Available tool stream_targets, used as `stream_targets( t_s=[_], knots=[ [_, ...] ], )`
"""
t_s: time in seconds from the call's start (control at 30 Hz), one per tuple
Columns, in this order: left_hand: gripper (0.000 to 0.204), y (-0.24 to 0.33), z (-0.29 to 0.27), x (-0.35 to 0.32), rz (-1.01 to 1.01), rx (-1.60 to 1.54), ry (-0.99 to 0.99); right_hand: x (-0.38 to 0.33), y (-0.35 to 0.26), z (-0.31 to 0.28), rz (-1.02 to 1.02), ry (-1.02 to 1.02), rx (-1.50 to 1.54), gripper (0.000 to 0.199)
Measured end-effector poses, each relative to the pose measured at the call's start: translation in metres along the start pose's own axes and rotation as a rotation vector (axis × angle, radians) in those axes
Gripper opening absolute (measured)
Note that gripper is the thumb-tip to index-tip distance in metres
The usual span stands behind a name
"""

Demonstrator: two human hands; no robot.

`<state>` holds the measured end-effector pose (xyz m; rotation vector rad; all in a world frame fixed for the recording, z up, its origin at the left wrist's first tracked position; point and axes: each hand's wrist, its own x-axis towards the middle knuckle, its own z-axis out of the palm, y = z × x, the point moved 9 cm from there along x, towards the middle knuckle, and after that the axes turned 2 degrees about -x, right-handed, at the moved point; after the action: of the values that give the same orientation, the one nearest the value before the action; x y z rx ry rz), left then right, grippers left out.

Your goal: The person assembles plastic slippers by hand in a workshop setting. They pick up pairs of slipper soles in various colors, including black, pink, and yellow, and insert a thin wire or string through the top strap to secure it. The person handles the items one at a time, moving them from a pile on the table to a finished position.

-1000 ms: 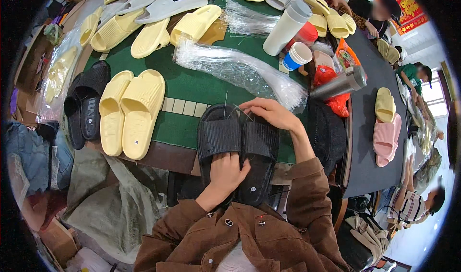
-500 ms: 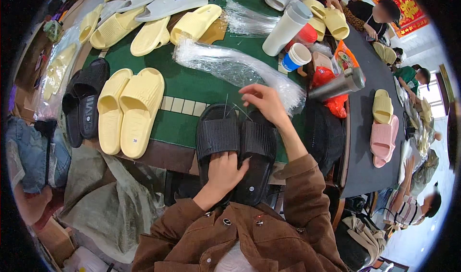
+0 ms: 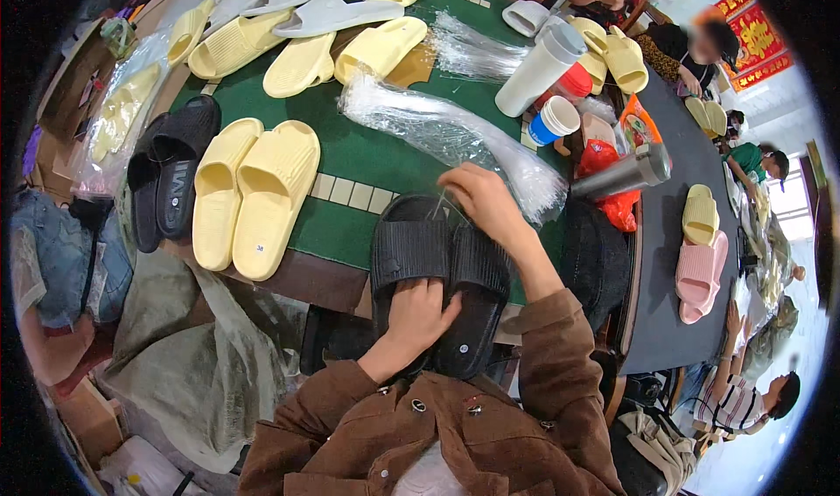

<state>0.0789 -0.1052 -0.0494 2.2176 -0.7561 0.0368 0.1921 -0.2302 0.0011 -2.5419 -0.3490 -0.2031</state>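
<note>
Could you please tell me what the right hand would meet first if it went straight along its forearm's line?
The right hand would probably meet the clear plastic bundle, though depth is hard to judge.

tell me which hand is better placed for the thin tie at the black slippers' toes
Probably the right hand: it is up at the thin tie, while the left hand reaches under a black slipper's strap.

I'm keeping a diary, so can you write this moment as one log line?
left hand: tucked into black slipper | right hand: at thin strand | to the left: yellow slippers
</note>
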Motion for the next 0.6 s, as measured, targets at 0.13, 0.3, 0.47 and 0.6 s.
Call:
stream_targets(
  t_s=[0.13, 0.3, 0.47, 0.6],
  knots=[
    [0.032, -0.003, 0.007, 0.001, -0.028, -0.03, -0.029, -0.013, -0.002, -0.024, 0.043, 0.071, -0.077, 0.009],
    [0.029, 0.007, 0.005, 0.012, 0.033, -0.006, -0.029, -0.028, 0.008, -0.045, 0.164, 0.23, 0.117, 0.012],
    [0.038, 0.014, -0.028, 0.007, 0.05, -0.027, -0.067, -0.04, 0.025, -0.026, 0.424, 0.249, 0.403, 0.013],
    [0.032, 0.019, -0.073, -0.014, 0.089, -0.203, 0.077, -0.048, 0.042, -0.004, 0.437, 0.282, 0.488, 0.014]
  ],
)
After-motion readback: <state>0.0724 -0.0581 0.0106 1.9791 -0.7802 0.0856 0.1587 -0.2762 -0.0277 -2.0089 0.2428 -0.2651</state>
